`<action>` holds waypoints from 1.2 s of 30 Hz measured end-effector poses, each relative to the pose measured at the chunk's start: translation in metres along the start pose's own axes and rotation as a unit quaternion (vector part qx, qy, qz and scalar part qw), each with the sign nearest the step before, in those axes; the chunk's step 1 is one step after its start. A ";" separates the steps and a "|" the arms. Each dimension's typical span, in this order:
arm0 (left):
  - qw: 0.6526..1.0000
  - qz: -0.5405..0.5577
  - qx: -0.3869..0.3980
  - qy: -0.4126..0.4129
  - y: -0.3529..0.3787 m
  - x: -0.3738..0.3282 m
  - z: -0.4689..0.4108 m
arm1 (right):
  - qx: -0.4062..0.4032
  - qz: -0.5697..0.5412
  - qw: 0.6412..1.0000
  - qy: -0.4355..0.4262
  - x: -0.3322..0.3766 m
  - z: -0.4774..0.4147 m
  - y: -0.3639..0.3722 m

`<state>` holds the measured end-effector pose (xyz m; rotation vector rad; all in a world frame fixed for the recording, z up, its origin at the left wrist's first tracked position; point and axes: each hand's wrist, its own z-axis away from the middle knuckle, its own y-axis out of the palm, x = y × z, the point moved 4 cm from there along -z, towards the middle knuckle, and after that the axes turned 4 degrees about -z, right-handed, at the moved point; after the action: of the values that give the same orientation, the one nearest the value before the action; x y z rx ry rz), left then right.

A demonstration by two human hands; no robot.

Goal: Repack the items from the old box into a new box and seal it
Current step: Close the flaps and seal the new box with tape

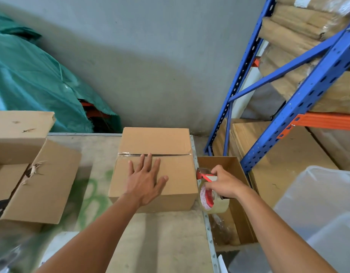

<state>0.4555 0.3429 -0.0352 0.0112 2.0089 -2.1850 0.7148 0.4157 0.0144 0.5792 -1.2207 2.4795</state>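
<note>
On the bench (160,243) the closed brown cardboard box (170,174), stiff yet probably crushable along its seam, lies steadied under the left grip (145,182), fingers flat and spread, while the right grip (223,183) clasps the red clear-tape dispenser (209,198) just beside it.

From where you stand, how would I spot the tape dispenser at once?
Start at the blue shelving rack on the right; near its foot, the right hand grips the tape dispenser beside the closed box. Its red frame and clear tape roll set it apart from the brown cardboard around it.
</note>
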 end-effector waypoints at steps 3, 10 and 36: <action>1.000 -0.002 0.016 0.010 0.002 0.006 0.007 | -0.009 -0.020 0.999 0.024 -0.010 0.015 0.020; 1.000 -0.017 0.020 -0.009 0.002 0.023 0.020 | -0.046 -0.108 0.990 0.077 -0.032 0.056 0.061; 0.998 -0.051 0.006 -0.040 0.002 0.020 0.035 | -0.024 0.018 1.000 -0.008 -0.064 0.051 0.181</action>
<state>0.4404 0.3062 -0.0366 -0.1793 1.9934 -2.2210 0.7005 0.2620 -0.1113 0.5695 -1.3030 2.4720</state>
